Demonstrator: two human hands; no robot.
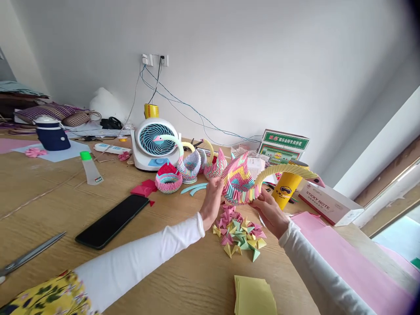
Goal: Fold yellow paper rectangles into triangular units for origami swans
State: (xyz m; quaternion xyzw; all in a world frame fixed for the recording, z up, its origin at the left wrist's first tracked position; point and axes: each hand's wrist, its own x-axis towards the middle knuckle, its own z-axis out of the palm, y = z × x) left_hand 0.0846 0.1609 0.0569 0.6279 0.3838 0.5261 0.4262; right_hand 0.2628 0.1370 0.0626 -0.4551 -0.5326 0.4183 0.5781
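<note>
Both of my hands hold up a folded-paper swan (pixel 239 179) in pink, yellow and blue, its long yellow neck curving off to the right. My left hand (pixel 212 199) grips the left side of its body. At the base of the neck, my right hand (pixel 269 209) closes on the lower right side. Just below lies a pile of folded paper triangles (pixel 239 232) in pink, yellow and green. Behind my left hand stand more paper swans (pixel 190 165) and a small pink and red paper bowl (pixel 168 178).
A stack of yellow paper (pixel 255 296) lies in front. To the left are a black phone (pixel 113 221), scissors (pixel 33 254) and a glue bottle (pixel 91 168). A fan (pixel 155 144) stands behind; a yellow can (pixel 286 190), sticky note box (pixel 331 203) and pink sheets (pixel 348 258) are right.
</note>
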